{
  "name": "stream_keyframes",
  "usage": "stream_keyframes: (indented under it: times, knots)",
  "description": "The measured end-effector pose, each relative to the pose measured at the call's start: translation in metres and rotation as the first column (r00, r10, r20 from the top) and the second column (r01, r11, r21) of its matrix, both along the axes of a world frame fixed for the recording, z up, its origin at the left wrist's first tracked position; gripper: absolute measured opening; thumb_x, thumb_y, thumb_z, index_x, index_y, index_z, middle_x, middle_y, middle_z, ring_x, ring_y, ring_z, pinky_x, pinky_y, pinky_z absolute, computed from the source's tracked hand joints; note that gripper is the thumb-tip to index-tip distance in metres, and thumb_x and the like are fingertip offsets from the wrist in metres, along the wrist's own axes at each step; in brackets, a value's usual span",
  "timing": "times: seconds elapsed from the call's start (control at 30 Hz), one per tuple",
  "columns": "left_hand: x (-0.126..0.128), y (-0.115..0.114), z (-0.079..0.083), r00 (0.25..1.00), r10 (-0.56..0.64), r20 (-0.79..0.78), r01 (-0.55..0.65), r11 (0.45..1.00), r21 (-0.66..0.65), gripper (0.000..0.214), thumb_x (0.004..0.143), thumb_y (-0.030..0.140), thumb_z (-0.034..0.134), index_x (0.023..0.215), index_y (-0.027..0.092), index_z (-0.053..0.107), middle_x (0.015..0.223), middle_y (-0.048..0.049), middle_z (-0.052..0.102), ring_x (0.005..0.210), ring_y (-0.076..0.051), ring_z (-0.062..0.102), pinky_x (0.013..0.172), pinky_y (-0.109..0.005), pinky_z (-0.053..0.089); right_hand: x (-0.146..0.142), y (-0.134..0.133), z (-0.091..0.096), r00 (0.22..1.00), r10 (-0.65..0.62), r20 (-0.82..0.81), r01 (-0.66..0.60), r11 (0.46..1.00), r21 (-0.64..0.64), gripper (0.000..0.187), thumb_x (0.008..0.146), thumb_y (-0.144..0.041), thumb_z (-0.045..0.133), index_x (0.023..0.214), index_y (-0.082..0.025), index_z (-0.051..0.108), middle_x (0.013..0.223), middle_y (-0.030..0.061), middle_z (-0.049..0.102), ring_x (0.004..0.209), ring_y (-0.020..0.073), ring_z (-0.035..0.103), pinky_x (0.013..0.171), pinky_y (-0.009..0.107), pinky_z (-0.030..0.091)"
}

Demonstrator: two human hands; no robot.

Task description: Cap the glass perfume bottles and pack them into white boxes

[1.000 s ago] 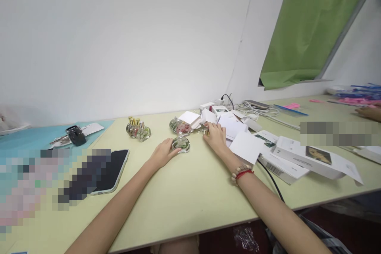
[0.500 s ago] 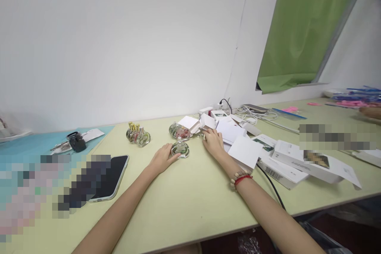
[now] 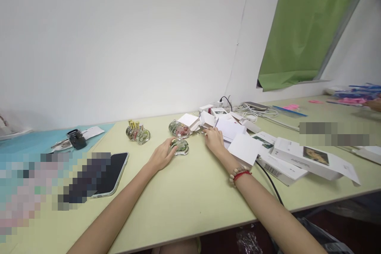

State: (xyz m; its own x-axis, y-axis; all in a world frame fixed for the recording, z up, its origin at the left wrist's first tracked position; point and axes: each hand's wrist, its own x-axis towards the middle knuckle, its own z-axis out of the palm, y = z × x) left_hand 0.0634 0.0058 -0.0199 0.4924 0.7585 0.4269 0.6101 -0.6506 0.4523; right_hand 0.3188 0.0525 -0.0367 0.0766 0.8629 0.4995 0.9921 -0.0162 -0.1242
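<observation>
My left hand (image 3: 160, 155) is closed around the side of a flat, rounded glass perfume bottle (image 3: 181, 147) with green inside and a bare neck. The bottle stands on the table, with its left edge hidden by my fingers. My right hand (image 3: 214, 141) rests at the white cartons, its fingers bent and pressed together at the tips near tiny pale pieces (image 3: 199, 133). What they pinch, if anything, is too small to make out. Behind the held bottle are more uncapped bottles, one with red (image 3: 182, 130) inside. To the left stand several bottles (image 3: 143, 136) with gold or silver tops.
Open white cartons (image 3: 244, 150) and printed boxes (image 3: 315, 162) spread over the right. A black cable (image 3: 272, 184) runs off the table's front edge. On the left lie a phone (image 3: 114, 176) and a dark jar (image 3: 76, 139). White cords (image 3: 262, 115) lie by the wall.
The view has shifted slightly. My left hand and the bottle in it have turned a little, while my right hand stays at the same spot by the cartons.
</observation>
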Motion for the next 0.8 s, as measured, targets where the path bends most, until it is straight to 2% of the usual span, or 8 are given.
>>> stream_keyframes:
  times: [0.1,0.23,0.33,0.43,0.57,0.8]
  knots:
    - [0.000,0.000,-0.001,1.000,-0.006,-0.004,0.006,1.000,0.000,0.038,0.089,0.039,0.028,0.121,0.021,0.037,0.100,-0.0047,0.056,0.077,-0.015,0.053,0.076,-0.029,0.040,-0.001,-0.003,0.004,0.998,0.026,-0.053,-0.025,0.999,0.027,0.029,0.082,-0.016,0.040,0.102,-0.021,0.061,0.099,0.0071,0.059,0.097,0.0223,0.043,0.079,0.033,0.029]
    - [0.000,0.001,-0.001,1.000,-0.006,0.008,0.006,1.000,-0.001,0.038,0.089,0.040,0.029,0.121,0.022,0.039,0.103,-0.0045,0.057,0.080,-0.015,0.054,0.076,-0.028,0.041,-0.013,-0.011,0.015,0.945,0.170,-0.278,-0.106,0.967,0.231,0.027,0.084,-0.030,0.044,0.104,-0.022,0.060,0.100,0.0039,0.059,0.095,0.0189,0.046,0.076,0.028,0.034]
    - [-0.001,0.002,-0.001,0.999,-0.033,0.000,0.033,0.999,0.012,0.038,0.089,0.039,0.028,0.122,0.022,0.039,0.109,-0.0045,0.055,0.085,-0.015,0.054,0.078,-0.028,0.041,-0.032,-0.021,0.025,0.812,0.379,-0.443,-0.202,0.896,0.397,0.032,0.084,-0.040,0.043,0.103,-0.021,0.061,0.098,0.0038,0.060,0.082,0.0147,0.049,0.070,0.025,0.037]
    - [0.000,0.002,0.000,0.996,-0.079,-0.038,0.080,0.996,0.037,0.038,0.090,0.039,0.028,0.122,0.023,0.038,0.110,-0.0048,0.053,0.092,-0.016,0.053,0.082,-0.029,0.040,-0.052,-0.033,0.036,0.640,0.572,-0.513,-0.331,0.808,0.487,0.036,0.085,-0.043,0.041,0.101,-0.020,0.062,0.097,0.0045,0.059,0.067,0.0110,0.048,0.058,0.023,0.037]
    - [0.002,0.001,0.000,0.989,-0.117,-0.092,0.124,0.989,0.076,0.039,0.090,0.038,0.027,0.124,0.024,0.037,0.106,-0.0048,0.053,0.097,-0.017,0.051,0.084,-0.030,0.040,-0.070,-0.044,0.043,0.509,0.672,-0.537,-0.432,0.740,0.516,0.033,0.083,-0.043,0.045,0.097,-0.020,0.064,0.097,0.0048,0.060,0.067,0.0102,0.050,0.054,0.022,0.037]
    - [0.002,0.003,-0.003,0.990,-0.095,-0.104,0.105,0.990,0.094,0.036,0.089,0.038,0.029,0.120,0.022,0.040,0.107,-0.0053,0.052,0.096,-0.017,0.050,0.084,-0.030,0.040,-0.078,-0.047,0.041,0.457,0.715,-0.530,-0.536,0.696,0.477,0.022,0.074,-0.037,0.057,0.083,-0.020,0.067,0.086,0.0052,0.063,0.071,0.0129,0.054,0.048,0.021,0.035]
